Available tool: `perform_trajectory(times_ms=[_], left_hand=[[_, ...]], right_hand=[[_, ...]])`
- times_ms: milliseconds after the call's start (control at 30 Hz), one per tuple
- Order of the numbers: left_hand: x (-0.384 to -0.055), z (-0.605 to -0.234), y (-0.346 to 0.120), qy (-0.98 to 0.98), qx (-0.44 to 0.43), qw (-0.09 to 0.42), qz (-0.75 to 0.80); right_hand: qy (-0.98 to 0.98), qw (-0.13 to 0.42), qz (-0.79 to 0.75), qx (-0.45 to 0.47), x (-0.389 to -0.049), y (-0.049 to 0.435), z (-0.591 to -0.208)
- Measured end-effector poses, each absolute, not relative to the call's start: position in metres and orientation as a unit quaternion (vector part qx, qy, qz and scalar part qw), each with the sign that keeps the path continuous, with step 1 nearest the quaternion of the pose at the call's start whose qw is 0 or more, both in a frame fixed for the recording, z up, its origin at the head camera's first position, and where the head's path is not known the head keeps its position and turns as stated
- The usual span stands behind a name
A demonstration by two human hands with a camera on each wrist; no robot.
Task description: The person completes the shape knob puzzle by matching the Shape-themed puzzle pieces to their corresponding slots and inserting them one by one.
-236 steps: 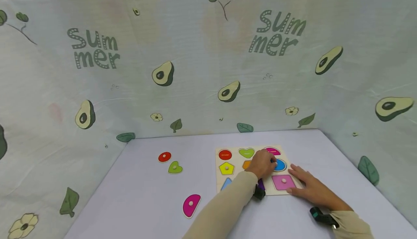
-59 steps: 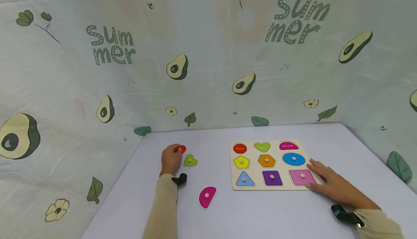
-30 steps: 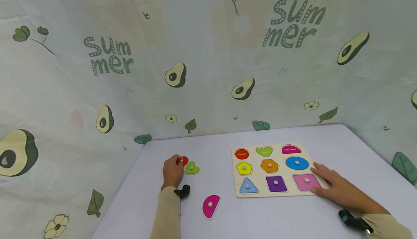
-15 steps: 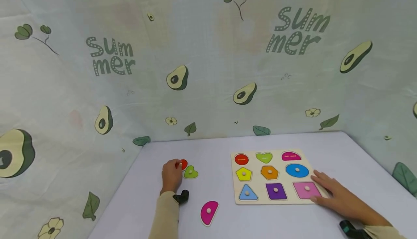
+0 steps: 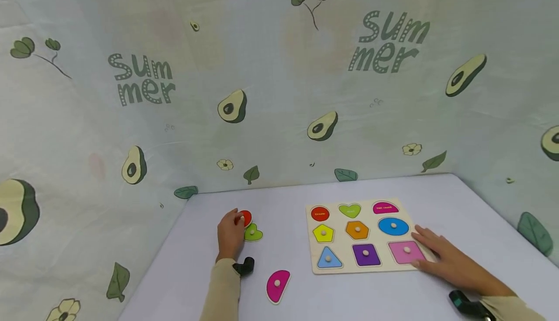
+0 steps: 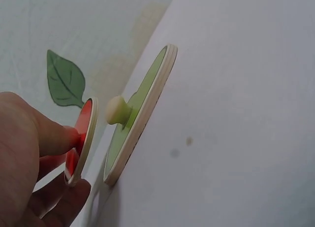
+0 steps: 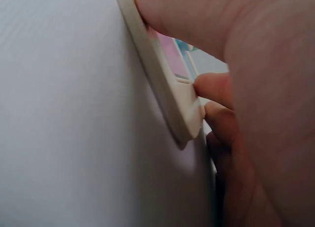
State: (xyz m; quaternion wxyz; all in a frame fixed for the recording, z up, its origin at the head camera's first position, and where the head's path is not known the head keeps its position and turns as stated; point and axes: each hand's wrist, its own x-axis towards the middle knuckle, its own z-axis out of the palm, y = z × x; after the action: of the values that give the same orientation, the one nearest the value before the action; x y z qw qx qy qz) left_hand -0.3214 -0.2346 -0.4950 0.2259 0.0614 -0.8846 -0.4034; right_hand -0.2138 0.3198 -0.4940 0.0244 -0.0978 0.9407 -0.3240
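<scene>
My left hand (image 5: 230,236) pinches a red round puzzle piece (image 6: 84,131) between thumb and fingers, tilted in the left wrist view. Right beside it lies a green heart piece (image 5: 253,233) with a pale knob (image 6: 117,110). My right hand (image 5: 450,262) rests with extended fingers on the right edge of the wooden puzzle board (image 5: 348,250), the thumb near its front corner. Pieces with knobs fill the board's middle and front rows, among them a blue oval (image 5: 393,226) and a pink rectangle (image 5: 406,252). Its back row shows printed circle, heart and half-round recesses.
A magenta half-round piece (image 5: 277,286) lies on the white table (image 5: 301,306) between the left forearm and the board. Behind the table hangs a pale cloth (image 5: 271,68) printed with avocados and leaves.
Several seconds ago my left hand was at the blue oval on the board; it has since moved left and taken hold of the red round piece. My right hand stays at the board's edge.
</scene>
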Motion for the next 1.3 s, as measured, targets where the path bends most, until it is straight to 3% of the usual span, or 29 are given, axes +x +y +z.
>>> perform_trajectory(times_ms=[800, 1300], left_hand=[[-0.321, -0.489, -0.23, -0.863, 0.055, 0.242, -0.44], [-0.326, -0.488, -0.223, -0.831, 0.094, 0.2, -0.51]], right_hand=[[0.949, 0.024, -0.299, -0.1, -0.215, 0.319, -0.489], [0.942, 0.02, -0.312, -0.122, -0.218, 0.321, -0.488]])
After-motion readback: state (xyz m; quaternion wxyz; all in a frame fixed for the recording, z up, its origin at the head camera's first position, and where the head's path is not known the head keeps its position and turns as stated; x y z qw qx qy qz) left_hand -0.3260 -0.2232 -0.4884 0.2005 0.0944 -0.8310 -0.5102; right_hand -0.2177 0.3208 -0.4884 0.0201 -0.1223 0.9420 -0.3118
